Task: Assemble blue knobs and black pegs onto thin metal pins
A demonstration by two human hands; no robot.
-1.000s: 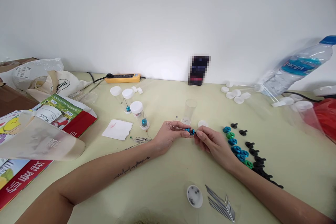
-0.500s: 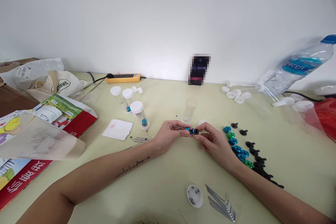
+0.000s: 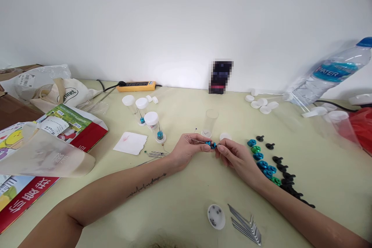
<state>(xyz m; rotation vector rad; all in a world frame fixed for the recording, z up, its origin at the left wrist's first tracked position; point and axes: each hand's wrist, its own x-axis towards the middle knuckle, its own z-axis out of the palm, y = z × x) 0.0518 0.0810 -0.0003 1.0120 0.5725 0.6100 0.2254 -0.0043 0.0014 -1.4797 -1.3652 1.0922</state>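
Blue metal fitting point(image 3: 214, 145) lies roughly left-right along its long axis, between left hand point(image 3: 186, 150), fingers pinching its left end, and right hand point(image 3: 234, 155), fingers pinching its dark opposite end, both equally near.

From my end, my left forearm point(image 3: 116, 192), inked with a heartbeat-line tattoo point(image 3: 147, 184), angles inward opposite my right forearm point(image 3: 290, 205). I have the left hand point(image 3: 188, 149) and right hand point(image 3: 234, 157) both pinching, near each other.
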